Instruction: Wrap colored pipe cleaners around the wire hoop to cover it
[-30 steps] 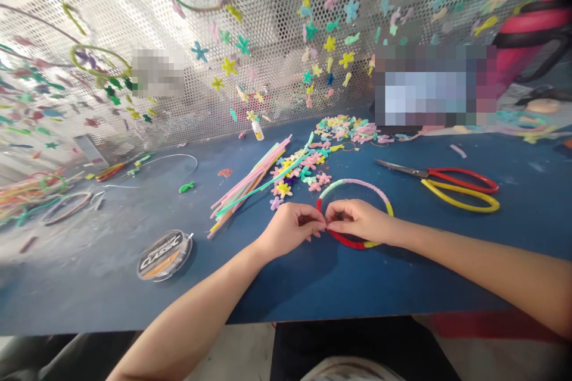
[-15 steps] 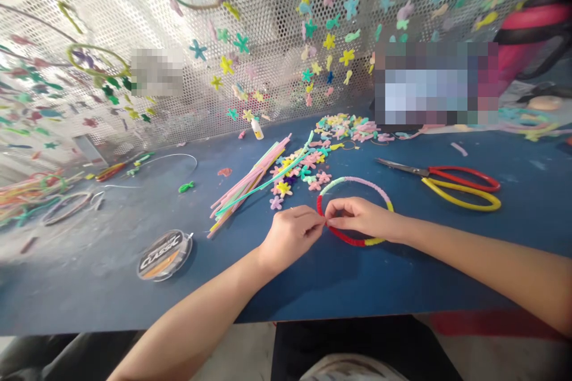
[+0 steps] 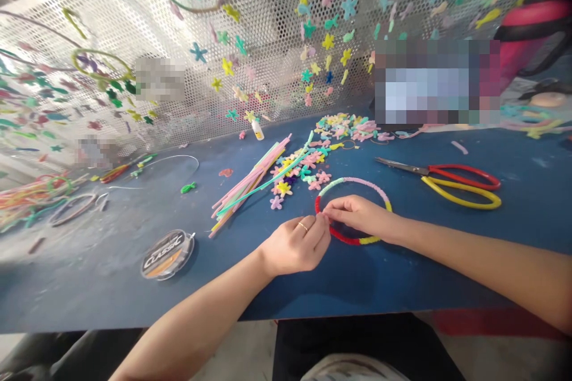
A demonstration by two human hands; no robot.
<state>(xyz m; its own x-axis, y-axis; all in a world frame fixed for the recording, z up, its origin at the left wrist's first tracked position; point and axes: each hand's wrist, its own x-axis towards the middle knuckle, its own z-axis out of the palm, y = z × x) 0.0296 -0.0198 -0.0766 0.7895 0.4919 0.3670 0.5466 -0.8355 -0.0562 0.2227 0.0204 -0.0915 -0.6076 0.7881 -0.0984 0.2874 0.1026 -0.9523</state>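
A hoop wrapped in fuzzy pipe cleaner (image 3: 378, 190), with mint, lilac, yellow and red sections, lies on the blue table in front of me. My left hand (image 3: 297, 244), a thin ring on one finger, is closed at the hoop's red left side. Right against it, my right hand (image 3: 360, 218) reaches across the hoop with thumb and fingers pinched on the same red stretch. The fingertips meet there and hide what lies between them. Scissors (image 3: 429, 172) with one red and one yellow handle lie to the right of the hoop.
Loose pipe cleaners (image 3: 250, 184) lie beside small fuzzy flowers (image 3: 283, 188) beyond my left hand. A clear line spool (image 3: 167, 255) sits at left. A small white bottle (image 3: 257, 130) stands near the perforated metal panel (image 3: 277, 41), where fuzzy shapes hang.
My left hand has turned and dropped slightly, bringing its ring finger and ring into fuller view. My right hand has shifted slightly left, still pinching at the red section.
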